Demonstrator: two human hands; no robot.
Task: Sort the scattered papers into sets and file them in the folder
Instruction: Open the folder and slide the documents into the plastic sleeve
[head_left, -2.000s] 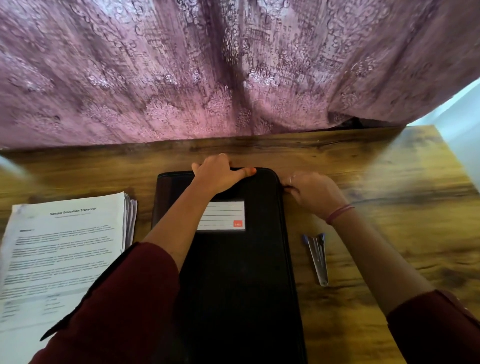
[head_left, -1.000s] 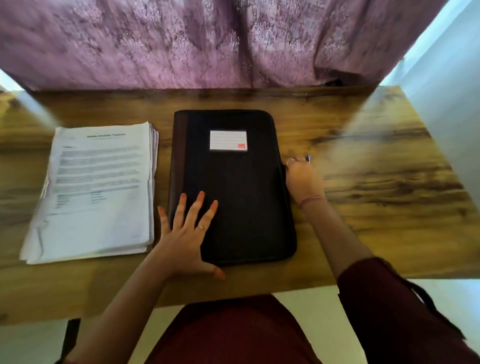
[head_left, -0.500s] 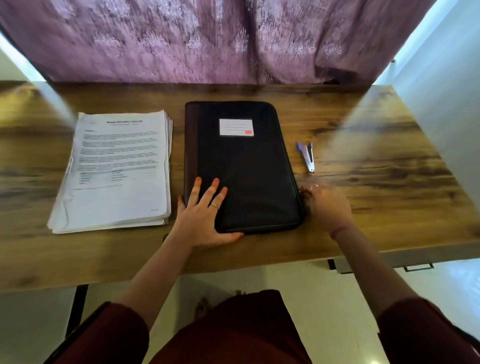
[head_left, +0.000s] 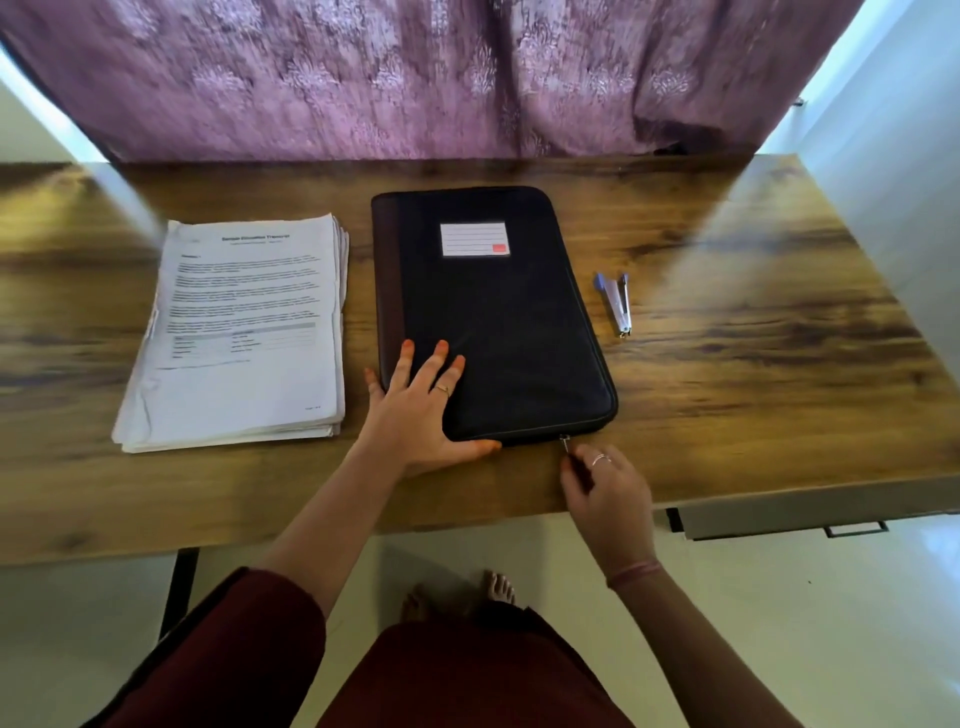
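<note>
A black zip folder (head_left: 498, 322) with a white label lies shut in the middle of the wooden table (head_left: 753, 374). My left hand (head_left: 421, 410) presses flat on its near left corner, fingers spread. At the folder's near edge my right hand (head_left: 602, 488) pinches the zip pull (head_left: 565, 445). A stack of printed papers (head_left: 244, 332) lies to the left of the folder, roughly squared, with a text page on top.
A small blue and silver stapler (head_left: 615, 304) lies on the table right of the folder. A purple patterned curtain (head_left: 415, 78) hangs behind the far edge. A drawer handle (head_left: 854, 529) shows under the table's right front. My feet stand on the pale floor below.
My right hand has run the zip pull down the folder's right side, round the near right corner and onto the near edge. My left hand moved from the top to the near left corner.
</note>
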